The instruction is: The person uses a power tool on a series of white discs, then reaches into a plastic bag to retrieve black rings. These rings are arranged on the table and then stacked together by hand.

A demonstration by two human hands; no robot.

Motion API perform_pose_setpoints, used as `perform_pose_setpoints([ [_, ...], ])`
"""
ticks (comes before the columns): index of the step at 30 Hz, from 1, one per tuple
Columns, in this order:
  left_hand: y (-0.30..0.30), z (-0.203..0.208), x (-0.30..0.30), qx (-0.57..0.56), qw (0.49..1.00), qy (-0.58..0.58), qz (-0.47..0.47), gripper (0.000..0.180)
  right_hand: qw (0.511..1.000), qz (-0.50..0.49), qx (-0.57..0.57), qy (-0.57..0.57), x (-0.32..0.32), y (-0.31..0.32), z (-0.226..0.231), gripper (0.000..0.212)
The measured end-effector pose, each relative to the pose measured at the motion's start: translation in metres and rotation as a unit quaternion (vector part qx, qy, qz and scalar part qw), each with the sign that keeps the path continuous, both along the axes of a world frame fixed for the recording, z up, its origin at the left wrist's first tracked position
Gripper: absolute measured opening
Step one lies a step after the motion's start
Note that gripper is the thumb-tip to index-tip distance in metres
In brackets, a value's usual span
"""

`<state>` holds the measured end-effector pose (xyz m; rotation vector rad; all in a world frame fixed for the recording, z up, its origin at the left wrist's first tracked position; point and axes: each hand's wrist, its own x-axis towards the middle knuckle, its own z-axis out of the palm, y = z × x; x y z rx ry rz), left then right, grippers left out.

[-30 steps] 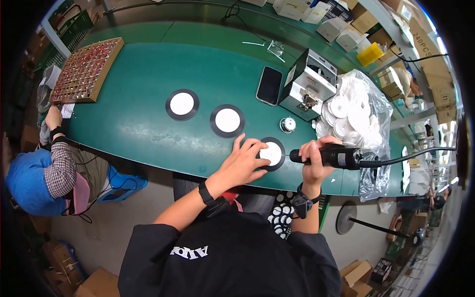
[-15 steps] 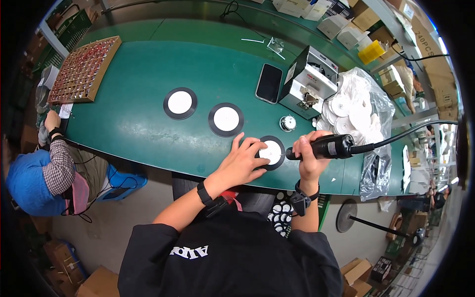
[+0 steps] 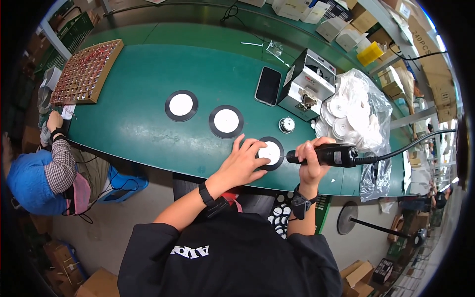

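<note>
A round disc with a black ring and white centre (image 3: 272,152) lies near the front edge of the green table (image 3: 143,128). My left hand (image 3: 242,163) rests on its left side with fingers spread, pressing it down. My right hand (image 3: 311,161) grips a black corded electric screwdriver (image 3: 326,156), held level, its tip at the disc's white centre. Two more discs of the same kind (image 3: 226,121) (image 3: 181,105) lie further left on the table.
A clear bag of white round parts (image 3: 354,116) sits at the right, behind it a small grey machine (image 3: 307,86) and a black phone (image 3: 268,85). A small round metal piece (image 3: 286,124) lies nearby. A tray of small components (image 3: 86,72) stands far left, where another person (image 3: 34,168) sits.
The screwdriver tip has come in to the disc's centre; my left hand has stayed on the disc. The view has shifted slightly.
</note>
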<state>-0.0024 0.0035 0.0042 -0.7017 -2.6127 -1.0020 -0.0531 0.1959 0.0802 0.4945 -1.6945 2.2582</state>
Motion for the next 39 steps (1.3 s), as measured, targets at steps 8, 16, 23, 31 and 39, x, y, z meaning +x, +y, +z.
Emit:
perform_pose_setpoints([
  [8, -0.001, -0.006, 0.002, 0.003, 1.0, 0.005, -0.01, 0.03, 0.999, 0.019, 0.039, -0.004, -0.002, 0.002, 0.021, 0.024],
  [16, -0.004, -0.006, 0.002, 0.01, 1.0, 0.013, -0.001, 0.028, 0.991, -0.073, -0.02, 0.107, -0.114, -0.004, 0.074, 0.016],
  [23, -0.003, -0.009, 0.001, 0.022, 1.0, 0.02, -0.006, 0.029, 0.995, -0.072, -0.015, 0.072, -0.159, 0.005, 0.067, 0.017],
  [31, -0.003, -0.008, 0.001, 0.025, 1.0, 0.006, -0.006, 0.027, 0.999, -0.041, -0.008, 0.033, -0.048, 0.008, 0.049, 0.02],
  [39, -0.006, -0.005, 0.001, 0.02, 1.0, -0.001, -0.007, 0.027, 0.999, -0.009, 0.023, 0.029, -0.011, 0.007, 0.012, 0.025],
])
